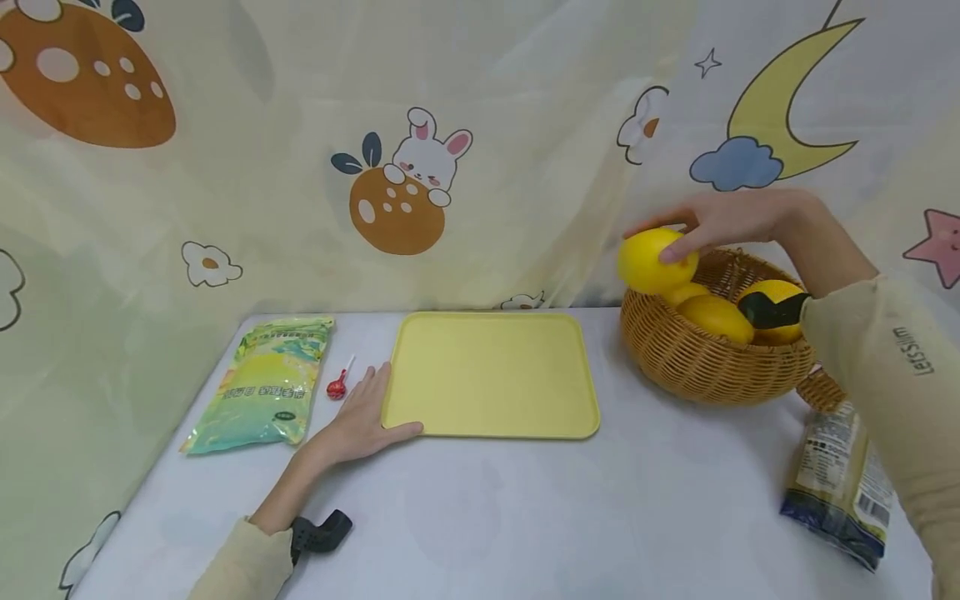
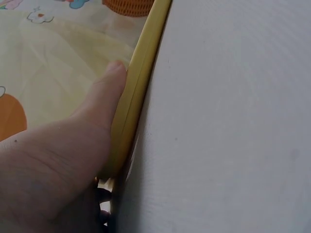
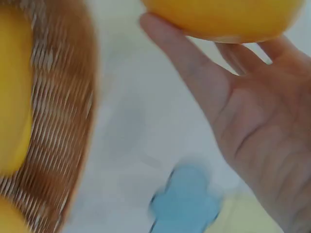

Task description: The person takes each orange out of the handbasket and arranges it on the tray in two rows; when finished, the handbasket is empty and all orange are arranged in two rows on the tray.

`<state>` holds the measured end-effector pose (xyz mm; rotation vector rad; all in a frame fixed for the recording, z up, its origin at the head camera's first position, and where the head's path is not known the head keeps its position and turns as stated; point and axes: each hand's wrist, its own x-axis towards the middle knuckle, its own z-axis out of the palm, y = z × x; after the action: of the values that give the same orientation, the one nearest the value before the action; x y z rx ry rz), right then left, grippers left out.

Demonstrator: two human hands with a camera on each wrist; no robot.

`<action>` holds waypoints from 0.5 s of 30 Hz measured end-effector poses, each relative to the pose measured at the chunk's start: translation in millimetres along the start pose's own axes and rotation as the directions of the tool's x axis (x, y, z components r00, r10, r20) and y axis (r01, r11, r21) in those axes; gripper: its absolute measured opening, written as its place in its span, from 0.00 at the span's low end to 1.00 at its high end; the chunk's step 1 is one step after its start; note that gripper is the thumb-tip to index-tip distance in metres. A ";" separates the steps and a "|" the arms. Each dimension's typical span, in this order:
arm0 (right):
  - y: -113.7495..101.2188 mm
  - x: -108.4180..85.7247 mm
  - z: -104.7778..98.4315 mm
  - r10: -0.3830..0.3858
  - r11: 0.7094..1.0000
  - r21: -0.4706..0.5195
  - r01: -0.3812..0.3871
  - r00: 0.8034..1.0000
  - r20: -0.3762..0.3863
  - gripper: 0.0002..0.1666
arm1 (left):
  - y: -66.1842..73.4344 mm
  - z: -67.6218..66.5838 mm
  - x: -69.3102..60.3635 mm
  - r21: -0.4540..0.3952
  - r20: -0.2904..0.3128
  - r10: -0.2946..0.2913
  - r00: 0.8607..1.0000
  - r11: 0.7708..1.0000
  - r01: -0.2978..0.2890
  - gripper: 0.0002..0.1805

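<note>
On white tabletop: yellow tray; cartoon-print backdrop behind.

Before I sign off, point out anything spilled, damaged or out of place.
Nothing stands out: no spill or damage shows. The rectangular pale-yellow tray and round brown wicker basket look sound, and the rounded yellow fruit in the right hand looks whole. A beige fabric sleeve partly hides the navy-and-gold plastic bag.

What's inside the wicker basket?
Yellow fruits lie inside the wicker basket; a black wrist device partly covers one. Anything beneath the fruits is hidden.
</note>
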<state>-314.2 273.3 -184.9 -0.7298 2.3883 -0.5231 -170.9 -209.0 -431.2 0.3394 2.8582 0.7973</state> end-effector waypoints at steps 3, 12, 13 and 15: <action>-27.5 9.5 18.1 -0.072 0.997 0.000 0.072 0.997 -0.028 0.33 | -0.5 2.2 0.1 -0.002 -0.011 0.001 1.000 1.000 -0.001 0.64; -59.9 69.8 102.4 -0.170 0.965 0.213 0.155 0.984 0.055 0.37 | -1.5 2.7 0.9 0.021 -0.011 -0.015 1.000 1.000 0.015 0.65; -62.6 75.7 112.9 -0.166 0.963 0.226 0.150 0.985 0.054 0.38 | -1.8 3.1 1.0 0.022 -0.016 -0.014 1.000 1.000 0.015 0.65; -68.0 85.7 131.6 -0.147 0.956 0.262 0.135 0.989 0.026 0.38 | -1.8 4.1 1.1 0.020 -0.023 -0.012 1.000 1.000 0.013 0.65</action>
<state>-264.4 143.7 -284.8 -0.7863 2.1806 -0.8521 -171.4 -208.3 -435.7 0.3167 2.8890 0.7753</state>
